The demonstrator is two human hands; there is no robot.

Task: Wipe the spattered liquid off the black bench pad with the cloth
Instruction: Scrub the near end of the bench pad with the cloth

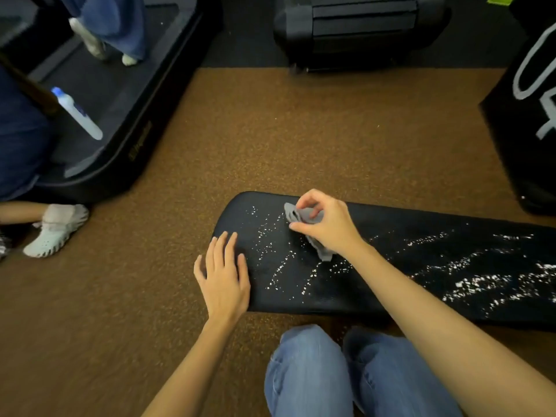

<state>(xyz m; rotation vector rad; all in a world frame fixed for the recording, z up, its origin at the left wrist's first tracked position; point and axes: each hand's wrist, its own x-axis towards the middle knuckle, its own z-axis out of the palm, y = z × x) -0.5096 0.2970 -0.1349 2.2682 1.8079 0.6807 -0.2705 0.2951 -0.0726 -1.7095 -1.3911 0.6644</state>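
The black bench pad (391,284) lies on brown carpet (270,139), long axis running left to right, rounded end leftward, white spatter (481,278) across it. The right hand (326,224) pinches the grey cloth (304,216) near the far edge; the left hand (224,275) rests spread flat on the rounded end. Open carpet lies beyond, dark equipment (361,28) farther off.

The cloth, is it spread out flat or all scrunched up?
Scrunched up. The grey cloth is bunched in the right hand, one end trailing onto the black bench pad.
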